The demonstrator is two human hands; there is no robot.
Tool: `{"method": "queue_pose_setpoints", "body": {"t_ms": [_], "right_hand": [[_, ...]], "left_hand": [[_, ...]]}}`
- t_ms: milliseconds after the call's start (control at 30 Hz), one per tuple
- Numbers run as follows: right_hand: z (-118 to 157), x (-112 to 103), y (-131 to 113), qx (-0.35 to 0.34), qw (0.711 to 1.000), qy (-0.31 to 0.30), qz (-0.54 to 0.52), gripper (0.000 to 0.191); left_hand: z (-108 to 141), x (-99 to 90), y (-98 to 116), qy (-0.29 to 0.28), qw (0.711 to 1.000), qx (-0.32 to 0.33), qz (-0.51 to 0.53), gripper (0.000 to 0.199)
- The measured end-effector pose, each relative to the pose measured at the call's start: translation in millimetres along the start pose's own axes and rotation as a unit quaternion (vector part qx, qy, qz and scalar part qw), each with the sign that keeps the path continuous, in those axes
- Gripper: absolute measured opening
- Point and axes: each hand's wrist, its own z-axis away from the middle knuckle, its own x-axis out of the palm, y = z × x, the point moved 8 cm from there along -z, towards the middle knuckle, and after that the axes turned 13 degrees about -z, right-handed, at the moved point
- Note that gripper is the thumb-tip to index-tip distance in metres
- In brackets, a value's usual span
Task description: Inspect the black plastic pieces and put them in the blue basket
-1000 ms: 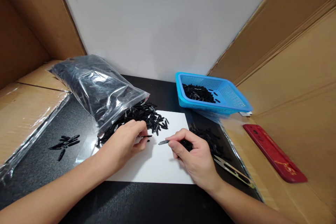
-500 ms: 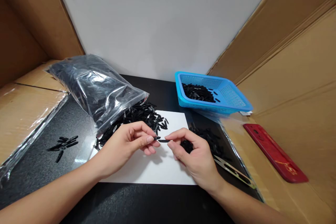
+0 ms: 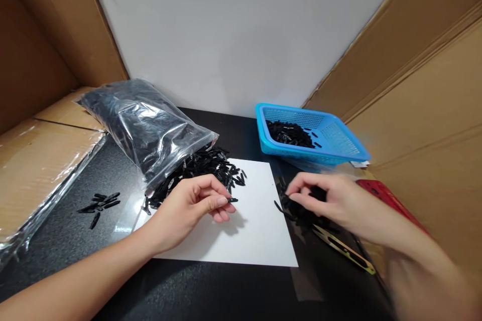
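One small black piece (image 3: 234, 200): we are pinching it narrowly between the thumb and fingertips of the left hand (image 3: 203, 200), and its free end is pointing right above a white sheet (image 3: 259, 241). Right hand (image 3: 320, 195), partly blurred: we are curling its fingers at a dark heap (image 3: 301, 216) just beside the sheet's right edge, and we cannot tell whether it is gripping anything. Beyond the left hand, a loose pile (image 3: 214, 163) of like pieces is spreading over the sheet's far left part, and a clear bag (image 3: 146, 125), packed dark, is lying against it. Farther left, a small cluster (image 3: 100, 202) is resting on the black table (image 3: 211, 286). Far right, we are keeping a blue basket (image 3: 301, 154), which is holding more black pieces (image 3: 289, 134) mostly at its left end. Near the right hand, a slim metal tool (image 3: 335, 244) is lying aslant; past the forearm, a red object (image 3: 384, 195) is showing in part. Cardboard (image 3: 45, 160) is flanking the left, and a pale grey panel (image 3: 241, 35) is standing behind.
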Motion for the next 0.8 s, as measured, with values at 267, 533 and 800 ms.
{"method": "queue_pose_setpoints", "body": {"t_ms": [267,533,800], "right_hand": [[2,-3,-14,-0.053,0.992,0.101,0.055,0.011],[2,72,-70,-0.189,0.965,0.091,-0.156,0.014],[1,65,-58,-0.154,0.95,0.161,-0.217,0.011]], "left_hand": [[2,3.4,3,0.001,1.0,0.006,-0.014,0.015],[2,11.0,0,-0.032,0.999,-0.007,0.007,0.022],[2,12.2,-1,-0.036,0.999,-0.018,0.022,0.025]]}}
